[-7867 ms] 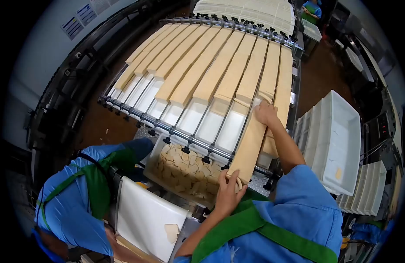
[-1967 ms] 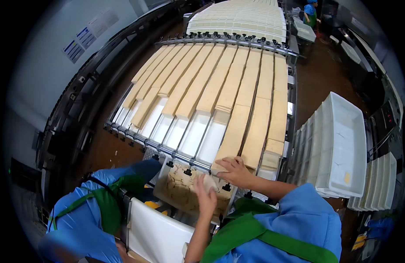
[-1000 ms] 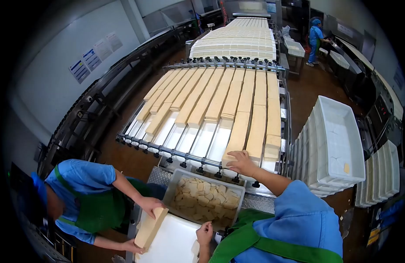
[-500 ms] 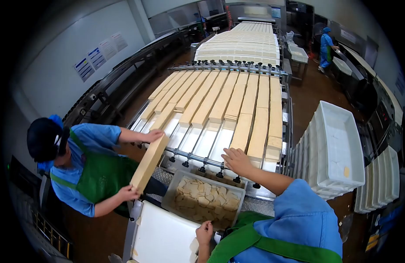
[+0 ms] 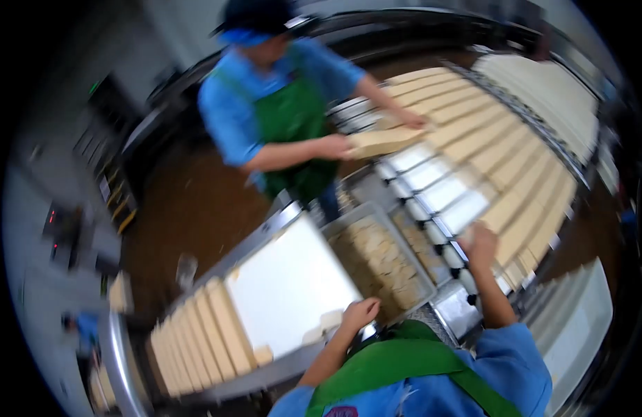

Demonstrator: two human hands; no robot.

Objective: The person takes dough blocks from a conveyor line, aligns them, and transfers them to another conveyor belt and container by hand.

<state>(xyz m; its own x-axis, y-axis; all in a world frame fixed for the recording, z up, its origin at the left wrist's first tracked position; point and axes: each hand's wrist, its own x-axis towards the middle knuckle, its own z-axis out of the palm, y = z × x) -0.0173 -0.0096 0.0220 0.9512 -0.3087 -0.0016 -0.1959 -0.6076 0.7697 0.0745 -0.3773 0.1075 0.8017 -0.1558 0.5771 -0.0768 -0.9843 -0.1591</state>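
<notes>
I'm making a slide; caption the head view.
Co-worker holding a long pale block beside a table of similar blocks, near a tub of pieces.

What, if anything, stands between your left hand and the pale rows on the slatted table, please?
The bin of broken pieces, then the rail with black knobs, lie between my left hand and the pale rows. Nothing visible blocks my right hand, though blur hides whether it touches them.

Long pale beige blocks (image 5: 517, 169) lie flat, side by side in rows on a white surface (image 5: 438, 182), ends uneven.
</notes>
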